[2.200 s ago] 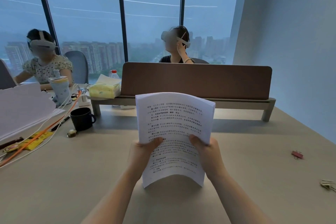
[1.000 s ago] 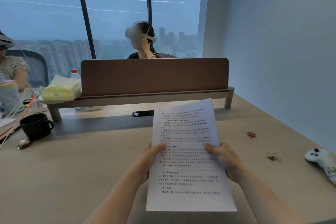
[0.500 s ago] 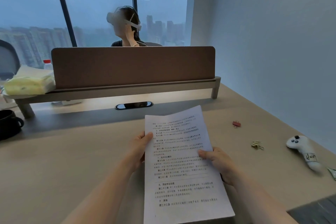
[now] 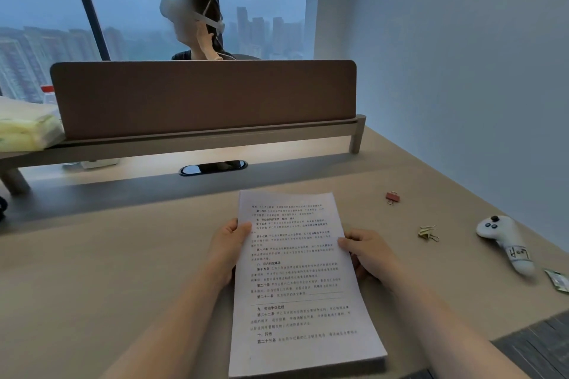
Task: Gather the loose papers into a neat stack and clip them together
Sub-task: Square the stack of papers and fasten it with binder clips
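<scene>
Paper stack squared up, held over the desk between both hands. Left hand pinches the left edge, thumb on top, fingers under. Right hand pinches the right edge the same way. Grips sit at the upper half; the lower half hangs free toward the person. Red binder clip and gold clips lie apart, to the right.

Bare desk toward red clip; probably nothing between.
</scene>
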`<state>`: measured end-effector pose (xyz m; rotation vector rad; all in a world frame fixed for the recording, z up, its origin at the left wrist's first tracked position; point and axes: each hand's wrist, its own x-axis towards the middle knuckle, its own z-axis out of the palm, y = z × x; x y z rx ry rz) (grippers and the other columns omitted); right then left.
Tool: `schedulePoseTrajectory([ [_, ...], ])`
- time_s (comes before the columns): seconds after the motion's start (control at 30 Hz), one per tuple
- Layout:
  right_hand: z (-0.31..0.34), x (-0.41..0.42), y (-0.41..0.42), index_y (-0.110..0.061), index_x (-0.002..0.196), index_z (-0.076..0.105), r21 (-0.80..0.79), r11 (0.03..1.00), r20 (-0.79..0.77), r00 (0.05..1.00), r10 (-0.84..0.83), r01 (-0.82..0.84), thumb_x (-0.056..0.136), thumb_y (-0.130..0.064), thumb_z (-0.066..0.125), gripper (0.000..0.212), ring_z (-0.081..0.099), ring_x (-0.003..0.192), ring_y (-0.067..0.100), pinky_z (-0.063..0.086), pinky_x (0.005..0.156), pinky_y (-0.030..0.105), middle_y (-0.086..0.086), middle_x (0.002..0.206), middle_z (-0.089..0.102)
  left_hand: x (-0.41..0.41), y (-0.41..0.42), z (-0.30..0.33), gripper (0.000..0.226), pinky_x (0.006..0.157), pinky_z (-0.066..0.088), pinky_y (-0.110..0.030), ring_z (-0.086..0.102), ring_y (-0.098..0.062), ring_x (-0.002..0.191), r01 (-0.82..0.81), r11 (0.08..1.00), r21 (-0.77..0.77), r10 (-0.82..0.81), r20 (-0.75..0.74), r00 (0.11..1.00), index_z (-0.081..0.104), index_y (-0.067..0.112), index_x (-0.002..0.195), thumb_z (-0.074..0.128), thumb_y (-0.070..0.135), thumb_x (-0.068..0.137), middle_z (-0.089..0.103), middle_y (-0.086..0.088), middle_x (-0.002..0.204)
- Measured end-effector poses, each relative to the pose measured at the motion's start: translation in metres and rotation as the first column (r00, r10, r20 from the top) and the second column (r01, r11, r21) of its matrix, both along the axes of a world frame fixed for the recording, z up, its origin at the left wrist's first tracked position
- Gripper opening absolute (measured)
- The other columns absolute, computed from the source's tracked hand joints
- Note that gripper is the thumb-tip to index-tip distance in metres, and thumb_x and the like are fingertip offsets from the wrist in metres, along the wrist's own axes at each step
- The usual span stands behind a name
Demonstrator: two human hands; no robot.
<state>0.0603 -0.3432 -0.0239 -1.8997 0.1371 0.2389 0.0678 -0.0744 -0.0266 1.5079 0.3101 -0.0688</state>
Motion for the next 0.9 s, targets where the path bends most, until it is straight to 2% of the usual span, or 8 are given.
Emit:
schedulePoseTrajectory([
  [0.1, -0.003, 0.021, -0.007, -0.006, 0.095, 0.068, -0.088, 0.99, 0.008, 0.994, -0.107, 0.107, 0.096, -0.013, 0.051, 0.019, 0.055, 0.046, 0.026, 0.042, 0.042, 0.027, 0.015, 0.068, 0.07, 0.001, -0.001, 0.001, 0.016, 0.057, 0.057, -0.034, 0.071, -0.025, 0.067, 0.004, 0.999, 0.041, -0.004, 0.018, 1.0, 0.067, 0.015, 0.097, 0.051, 0.014, 0.099, 0.076, -0.007, 0.082],
  [0.2, 0.0, 0.046, -0.02, -0.013, 0.104, 0.062, -0.133, 0.96, 0.046, 0.969, -0.242, 0.246, 0.094, -0.015, 0.048, 0.018, 0.053, 0.042, 0.024, 0.042, 0.041, 0.023, 0.013, 0.072, 0.068, 0.003, -0.002, 0.001, 0.017, 0.052, 0.055, -0.03, 0.07, -0.02, 0.061, 0.015, 0.996, 0.084, -0.018, 0.032, 0.999, 0.067, 0.016, 0.096, 0.05, 0.014, 0.098, 0.075, -0.005, 0.079],
  [0.23, 0.002, 0.055, -0.028, -0.017, 0.107, 0.061, -0.204, 0.938, 0.095, 0.959, -0.266, 0.28, 0.093, -0.016, 0.048, 0.02, 0.057, 0.047, 0.024, 0.046, 0.044, 0.025, 0.011, 0.078, 0.069, 0.004, -0.002, 0.001, 0.017, 0.052, 0.055, -0.03, 0.07, -0.02, 0.061, 0.015, 0.996, 0.09, -0.018, 0.033, 0.999, 0.067, 0.016, 0.095, 0.05, 0.013, 0.098, 0.075, -0.004, 0.078],
  [0.3, 0.004, 0.071, -0.047, -0.02, 0.119, 0.059, -0.437, 0.839, 0.235, 0.941, -0.243, 0.326, 0.09, -0.018, 0.047, 0.031, 0.067, 0.078, 0.027, 0.053, 0.068, 0.032, 0.009, 0.099, 0.07, 0.005, -0.003, 0.0, 0.018, 0.055, 0.056, -0.032, 0.07, -0.021, 0.063, 0.009, 0.996, 0.092, -0.012, 0.033, 0.999, 0.067, 0.017, 0.094, 0.05, 0.014, 0.098, 0.075, -0.004, 0.078],
  [0.4, 0.004, 0.094, -0.07, -0.016, 0.134, 0.052, -0.609, 0.685, 0.346, 0.911, -0.223, 0.399, 0.091, -0.018, 0.043, 0.044, 0.057, 0.115, 0.032, 0.047, 0.092, 0.04, 0.011, 0.13, 0.058, 0.005, -0.004, -0.003, 0.018, 0.062, 0.057, -0.037, 0.07, -0.024, 0.066, -0.001, 0.994, 0.105, -0.004, 0.042, 0.999, 0.066, 0.018, 0.092, 0.05, 0.014, 0.099, 0.075, -0.007, 0.083],
  [0.57, 0.0, 0.121, -0.088, -0.012, 0.133, 0.049, -0.775, 0.506, 0.314, 0.925, -0.212, 0.379, 0.096, -0.019, 0.039, 0.039, 0.057, 0.107, 0.038, 0.047, 0.086, 0.042, 0.014, 0.135, 0.043, 0.006, -0.003, -0.008, 0.019, 0.059, 0.058, -0.035, 0.071, -0.023, 0.065, -0.005, 0.995, 0.104, 0.0, 0.049, 0.999, 0.068, 0.016, 0.091, 0.05, 0.012, 0.098, 0.076, -0.009, 0.084],
  [0.7, -0.005, 0.134, -0.094, -0.008, 0.122, 0.055, -0.83, 0.44, 0.274, 0.937, -0.216, 0.344, 0.095, -0.016, 0.038, 0.033, 0.053, 0.113, 0.037, 0.046, 0.085, 0.041, 0.015, 0.127, 0.051, 0.008, -0.001, -0.009, 0.018, 0.056, 0.057, -0.033, 0.072, -0.021, 0.064, 0.0, 0.995, 0.104, -0.005, 0.043, 0.999, 0.067, 0.013, 0.095, 0.05, 0.013, 0.099, 0.077, -0.009, 0.084],
  [0.9, -0.009, 0.141, -0.097, -0.006, 0.103, 0.065, -0.864, 0.367, 0.31, 0.938, -0.153, 0.345, 0.095, -0.016, 0.045, 0.024, 0.059, 0.101, 0.037, 0.048, 0.077, 0.037, 0.016, 0.11, 0.061, 0.009, 0.0, -0.008, 0.018, 0.054, 0.058, -0.031, 0.073, -0.021, 0.064, -0.003, 0.996, 0.087, 0.0, 0.033, 0.999, 0.068, 0.011, 0.097, 0.05, 0.013, 0.099, 0.077, -0.008, 0.084],
])
